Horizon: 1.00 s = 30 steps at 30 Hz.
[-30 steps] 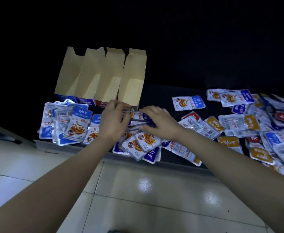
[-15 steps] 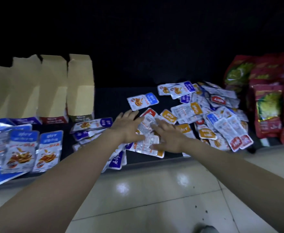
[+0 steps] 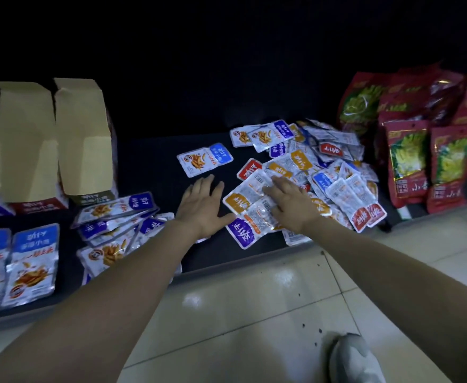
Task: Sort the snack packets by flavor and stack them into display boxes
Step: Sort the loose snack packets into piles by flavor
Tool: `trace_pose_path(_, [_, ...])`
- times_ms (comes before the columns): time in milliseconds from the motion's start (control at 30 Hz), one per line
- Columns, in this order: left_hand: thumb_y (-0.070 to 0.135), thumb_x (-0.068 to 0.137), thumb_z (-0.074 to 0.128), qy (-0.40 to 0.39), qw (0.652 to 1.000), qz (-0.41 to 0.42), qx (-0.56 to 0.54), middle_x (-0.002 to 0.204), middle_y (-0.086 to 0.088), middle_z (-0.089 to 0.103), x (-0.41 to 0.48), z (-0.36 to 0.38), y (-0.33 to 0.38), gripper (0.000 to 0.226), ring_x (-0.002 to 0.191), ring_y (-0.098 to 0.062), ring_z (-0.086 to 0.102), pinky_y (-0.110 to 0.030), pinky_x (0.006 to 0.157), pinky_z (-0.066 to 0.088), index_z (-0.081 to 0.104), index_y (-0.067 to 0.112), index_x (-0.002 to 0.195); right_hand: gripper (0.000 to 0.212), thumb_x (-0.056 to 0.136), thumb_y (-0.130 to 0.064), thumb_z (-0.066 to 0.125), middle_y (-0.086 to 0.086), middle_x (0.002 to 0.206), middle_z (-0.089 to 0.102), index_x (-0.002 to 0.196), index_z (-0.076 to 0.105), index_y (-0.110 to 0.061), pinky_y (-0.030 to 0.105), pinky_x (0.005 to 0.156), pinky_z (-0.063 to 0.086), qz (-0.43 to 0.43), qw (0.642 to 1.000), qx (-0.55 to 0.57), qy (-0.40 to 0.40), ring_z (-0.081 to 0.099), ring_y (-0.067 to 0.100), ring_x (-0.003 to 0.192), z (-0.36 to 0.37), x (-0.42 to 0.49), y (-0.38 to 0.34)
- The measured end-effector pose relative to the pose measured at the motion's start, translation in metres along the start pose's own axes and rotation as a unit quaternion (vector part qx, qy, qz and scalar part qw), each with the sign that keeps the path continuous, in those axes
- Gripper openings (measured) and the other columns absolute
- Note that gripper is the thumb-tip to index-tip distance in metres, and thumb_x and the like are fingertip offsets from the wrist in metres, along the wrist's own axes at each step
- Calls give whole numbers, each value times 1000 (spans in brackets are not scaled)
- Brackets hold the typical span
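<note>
A mixed heap of small snack packets point(image 3: 334, 172) with blue, orange, red and purple labels lies on a dark mat point(image 3: 155, 161). My right hand point(image 3: 290, 201) lies flat with straight fingers on orange-labelled packets point(image 3: 243, 199) at the heap's near left edge. My left hand point(image 3: 203, 204) is spread flat on the mat just left of them, its thumb by a purple packet point(image 3: 244, 234). A purple stack point(image 3: 116, 214) and a blue stack point(image 3: 30, 261) lie at left. Cardboard display boxes point(image 3: 86, 150) stand open at the back left.
Large red snack bags point(image 3: 409, 158) lean at the right end of the mat. One blue packet point(image 3: 204, 158) lies alone beyond my left hand. Pale floor tiles point(image 3: 254, 313) run along the mat's near edge, and a grey shoe point(image 3: 354, 360) shows at the bottom.
My view and both hands have swung right, away from the purple stack by the boxes, to the mixed heap. My hands now lie flat on the mat and orange packets.
</note>
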State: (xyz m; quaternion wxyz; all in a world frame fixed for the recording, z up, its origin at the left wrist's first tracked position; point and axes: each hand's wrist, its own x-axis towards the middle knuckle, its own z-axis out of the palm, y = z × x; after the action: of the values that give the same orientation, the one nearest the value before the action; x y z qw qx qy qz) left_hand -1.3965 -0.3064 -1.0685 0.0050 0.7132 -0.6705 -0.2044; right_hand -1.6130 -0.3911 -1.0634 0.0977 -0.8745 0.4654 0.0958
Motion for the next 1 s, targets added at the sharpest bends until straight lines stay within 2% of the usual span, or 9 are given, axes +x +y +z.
trace_pose_path(100, [59,95,39,10,999,-31,-1,161,-7,-6,6,0,5,81,148,-25,-5,-40,121,2,5,15,154,65,95,-57,39,4,163,-2,149,27,-22,51,119,3,12,996,38,80,-2,23,150,2,9,0])
trace_pose_path(167, [54,97,36,25,998,-50,9,161,-8,-8,14,-1,7,76,148,-26,-8,-40,120,0,4,15,154,84,87,-76,25,-1,162,-15,155,5,-30,53,117,-9,-41,998,2,43,-13,21,149,8,17,1])
trace_pose_path(233, [51,99,35,42,997,-68,14,161,-10,-11,26,-4,6,73,148,-26,-12,-40,119,-1,3,16,155,91,78,-83,10,-4,162,-16,154,-2,-36,52,115,-15,-84,996,-17,-7,-17,16,148,17,22,4])
trace_pose_path(400, [47,100,36,43,991,-124,5,162,-7,-4,52,-6,0,70,149,-25,-6,-40,120,3,2,20,155,84,81,-74,6,-5,163,3,154,18,-34,45,117,-12,-114,993,16,39,-5,14,150,19,31,34])
trace_pose_path(567, [40,93,52,149,986,-77,19,135,-9,41,53,2,11,52,126,-28,35,-38,106,28,44,18,140,78,80,-58,14,2,157,28,142,43,-22,45,119,0,-52,992,9,118,15,21,148,8,43,74])
trace_pose_path(667, [35,88,62,218,971,-97,-8,133,-12,41,59,0,16,36,124,-31,33,-41,103,31,60,15,118,62,81,-52,26,5,140,45,123,55,-16,50,115,14,-40,988,-4,151,33,25,135,3,51,80])
trace_pose_path(800, [29,84,69,193,967,-159,-41,139,-15,43,67,1,18,54,124,-32,40,-41,100,34,45,15,131,55,80,-55,28,3,119,49,105,55,-15,51,108,20,-62,984,0,166,44,24,116,4,55,78])
trace_pose_path(900, [31,77,77,170,955,-227,-82,134,-16,42,69,-5,19,79,121,-32,41,-40,100,33,35,11,140,56,81,-57,29,4,118,50,106,56,-14,49,107,18,-66,983,26,172,44,24,117,9,55,74])
trace_pose_path(1000, [20,73,80,166,949,-197,-182,131,-15,38,63,-7,20,82,114,-30,50,-34,95,39,36,10,141,55,87,-56,33,3,128,50,118,55,-16,44,109,19,-80,969,126,197,42,20,125,-2,54,58])
